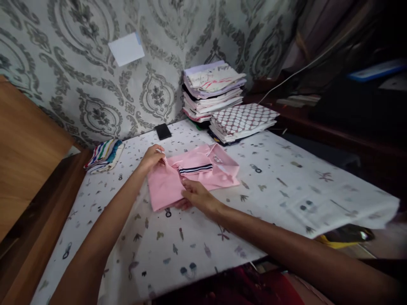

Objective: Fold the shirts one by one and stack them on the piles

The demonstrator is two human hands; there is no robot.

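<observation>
A pink garment [165, 186] lies partly folded on the patterned white cloth, with its collar toward the right and a dark-and-white striped band across its middle. At its upper left edge my left hand [153, 157] is closed on the fabric. My right hand [193, 195] pinches the garment's near edge, thumb on top and the other fingers partly hidden beneath.
Tall stack of folded clothes [213, 93] by the wall; a shorter stack with a patterned top [243, 120] beside it. Small striped folded pile [104, 156] at left, black flat object [163, 131] near the wall. Wooden furniture [28, 156] borders the left; the cloth's edge [381, 216] hangs right.
</observation>
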